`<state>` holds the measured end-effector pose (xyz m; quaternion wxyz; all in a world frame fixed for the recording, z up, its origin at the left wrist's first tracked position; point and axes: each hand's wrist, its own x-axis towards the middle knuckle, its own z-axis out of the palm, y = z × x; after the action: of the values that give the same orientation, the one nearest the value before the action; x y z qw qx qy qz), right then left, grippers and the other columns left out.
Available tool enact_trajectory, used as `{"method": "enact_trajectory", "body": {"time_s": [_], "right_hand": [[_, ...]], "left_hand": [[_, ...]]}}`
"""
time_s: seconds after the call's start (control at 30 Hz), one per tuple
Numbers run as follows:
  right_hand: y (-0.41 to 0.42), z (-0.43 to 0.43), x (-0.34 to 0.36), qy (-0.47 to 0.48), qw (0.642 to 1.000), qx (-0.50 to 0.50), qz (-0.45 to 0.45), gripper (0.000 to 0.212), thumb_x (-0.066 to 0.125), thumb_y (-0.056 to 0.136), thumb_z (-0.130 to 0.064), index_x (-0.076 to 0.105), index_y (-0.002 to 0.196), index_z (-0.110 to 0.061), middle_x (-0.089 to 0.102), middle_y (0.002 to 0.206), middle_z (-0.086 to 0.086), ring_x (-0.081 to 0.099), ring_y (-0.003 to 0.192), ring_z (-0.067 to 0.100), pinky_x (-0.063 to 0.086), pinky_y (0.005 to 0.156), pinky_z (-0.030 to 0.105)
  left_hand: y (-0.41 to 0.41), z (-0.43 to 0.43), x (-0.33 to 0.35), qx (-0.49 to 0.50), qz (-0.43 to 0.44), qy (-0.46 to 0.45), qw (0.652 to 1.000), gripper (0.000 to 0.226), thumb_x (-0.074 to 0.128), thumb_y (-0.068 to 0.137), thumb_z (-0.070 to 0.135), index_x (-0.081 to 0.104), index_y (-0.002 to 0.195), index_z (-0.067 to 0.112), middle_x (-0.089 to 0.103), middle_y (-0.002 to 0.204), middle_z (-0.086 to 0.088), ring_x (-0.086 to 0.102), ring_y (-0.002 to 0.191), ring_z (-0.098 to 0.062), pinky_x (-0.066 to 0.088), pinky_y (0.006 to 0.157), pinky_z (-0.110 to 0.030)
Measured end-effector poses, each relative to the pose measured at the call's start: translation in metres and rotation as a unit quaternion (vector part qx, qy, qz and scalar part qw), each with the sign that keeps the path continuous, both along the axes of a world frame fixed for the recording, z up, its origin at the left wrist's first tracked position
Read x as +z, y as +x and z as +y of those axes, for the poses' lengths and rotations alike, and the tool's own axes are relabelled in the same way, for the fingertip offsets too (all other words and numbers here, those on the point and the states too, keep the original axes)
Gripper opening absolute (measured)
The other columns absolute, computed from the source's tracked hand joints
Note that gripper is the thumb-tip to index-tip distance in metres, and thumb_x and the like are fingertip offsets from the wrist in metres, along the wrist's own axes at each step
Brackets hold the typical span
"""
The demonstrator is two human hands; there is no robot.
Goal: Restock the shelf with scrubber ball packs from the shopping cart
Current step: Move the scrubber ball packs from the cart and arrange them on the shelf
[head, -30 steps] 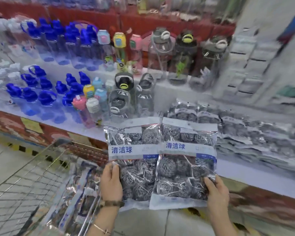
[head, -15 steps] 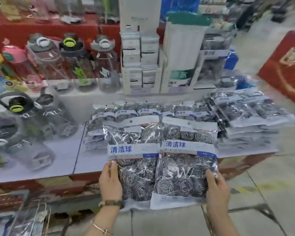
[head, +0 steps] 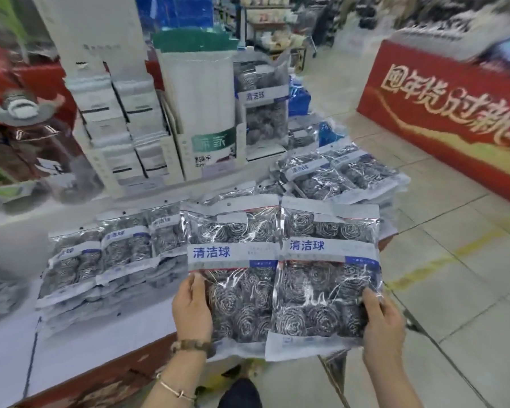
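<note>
I hold two scrubber ball packs side by side in front of me, above the front edge of the shelf (head: pixel 100 334). My left hand (head: pixel 192 310) grips the left pack (head: pixel 233 260) at its lower left edge, thumb on the front. My right hand (head: pixel 382 322) grips the right pack (head: pixel 327 260) at its lower right corner, and this pack overlaps the left one slightly. Both show their blue labels upright.

Matching packs already lie flat on the shelf: a low row (head: pixel 100 260) to my left and a taller pile (head: pixel 336 175) beyond my right pack. The shopping cart is out of view.

To place these well, I should probably lower one pack at a time, label up, square with the pile below. The film looks slippery, so I would set each pack down rather than drop it.
</note>
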<state>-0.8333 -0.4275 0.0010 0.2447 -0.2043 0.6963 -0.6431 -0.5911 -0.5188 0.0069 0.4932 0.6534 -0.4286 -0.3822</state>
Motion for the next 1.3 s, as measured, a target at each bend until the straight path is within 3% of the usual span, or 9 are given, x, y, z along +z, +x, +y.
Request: {"method": "enact_trajectory", "body": {"time_s": [0.1,0.23,0.4,0.57,0.67,0.93,1.0,1.1,1.3], "right_hand": [[-0.024,-0.025,-0.001,-0.018,1.0,-0.017,-0.002,0.033,0.057,0.092,-0.015,0.053,0.059,-0.012,0.048,0.053,-0.001,0.044,0.055,0.012,0.035,0.058,0.029],[-0.052,-0.07,-0.001,-0.032,0.999,-0.03,0.019,0.03,0.055,0.092,-0.013,0.054,0.062,-0.006,0.05,0.045,-0.01,0.044,0.049,0.008,0.035,0.046,0.016],[-0.091,-0.123,-0.002,-0.024,0.998,-0.056,0.018,0.033,0.06,0.09,-0.017,0.056,0.058,-0.011,0.055,0.056,0.003,0.049,0.062,0.02,0.041,0.059,0.027],[-0.127,-0.154,0.003,0.003,0.996,-0.068,0.049,0.033,0.061,0.089,-0.021,0.063,0.056,-0.017,0.055,0.049,-0.007,0.052,0.066,0.024,0.043,0.058,0.03],[-0.154,-0.17,0.007,0.007,0.996,-0.074,0.048,0.032,0.063,0.087,-0.024,0.067,0.056,-0.026,0.058,0.049,-0.008,0.053,0.069,0.027,0.043,0.068,0.038],[-0.236,-0.229,0.033,-0.001,0.996,-0.042,0.082,0.038,0.064,0.087,-0.022,0.067,0.05,-0.028,0.057,0.046,-0.012,0.05,0.045,0.002,0.041,0.044,0.014],[-0.261,-0.249,0.034,-0.004,0.998,-0.012,0.068,0.03,0.069,0.079,-0.038,0.067,0.051,-0.026,0.055,0.045,-0.01,0.048,0.045,0.003,0.04,0.046,0.016],[-0.3,-0.281,0.033,0.001,0.999,0.023,0.048,0.046,0.072,0.052,-0.068,0.064,0.054,-0.023,0.049,0.05,-0.007,0.044,0.049,0.006,0.038,0.049,0.02],[-0.366,-0.338,0.027,0.028,0.993,0.112,0.04,0.041,0.061,0.088,-0.019,0.062,0.048,-0.024,0.047,0.042,-0.012,0.041,0.045,0.004,0.033,0.049,0.023]], "left_hand": [[-0.025,-0.028,0.007,-0.025,0.027,-0.006,0.999,0.021,0.04,0.096,0.025,0.057,0.085,0.019,0.054,0.077,0.003,0.049,0.077,-0.02,0.041,0.066,-0.032],[-0.054,-0.082,0.004,-0.033,0.06,0.0,0.998,0.017,0.042,0.096,0.024,0.057,0.094,0.017,0.056,0.084,0.006,0.05,0.084,-0.016,0.039,0.073,-0.03],[-0.09,-0.143,0.013,-0.051,0.061,-0.001,0.997,0.02,0.042,0.096,0.02,0.056,0.084,0.024,0.054,0.08,0.012,0.049,0.075,-0.009,0.037,0.064,-0.021],[-0.115,-0.185,0.006,-0.058,0.051,0.015,0.997,0.032,0.043,0.096,0.025,0.061,0.107,0.0,0.063,0.104,-0.012,0.057,0.099,-0.03,0.046,0.084,-0.039],[-0.133,-0.198,0.013,-0.062,0.067,0.02,0.996,0.019,0.042,0.097,0.02,0.055,0.082,0.022,0.051,0.078,0.014,0.049,0.073,-0.004,0.035,0.062,-0.012],[-0.191,-0.233,0.004,-0.087,0.045,0.033,0.995,0.023,0.041,0.097,0.022,0.054,0.078,0.025,0.054,0.075,0.005,0.049,0.07,-0.01,0.037,0.061,-0.021],[-0.213,-0.239,0.003,-0.075,0.052,0.038,0.995,0.019,0.041,0.097,0.024,0.057,0.087,0.025,0.058,0.081,0.006,0.052,0.075,-0.008,0.039,0.062,-0.02],[-0.248,-0.249,0.003,-0.036,0.048,0.045,0.997,0.019,0.042,0.096,0.023,0.058,0.087,0.021,0.057,0.079,0.004,0.05,0.072,-0.006,0.034,0.059,-0.019],[-0.311,-0.261,0.011,0.037,0.024,0.07,0.997,0.023,0.041,0.096,0.022,0.05,0.079,0.01,0.044,0.065,0.003,0.039,0.061,-0.011,0.029,0.054,-0.026]]}}
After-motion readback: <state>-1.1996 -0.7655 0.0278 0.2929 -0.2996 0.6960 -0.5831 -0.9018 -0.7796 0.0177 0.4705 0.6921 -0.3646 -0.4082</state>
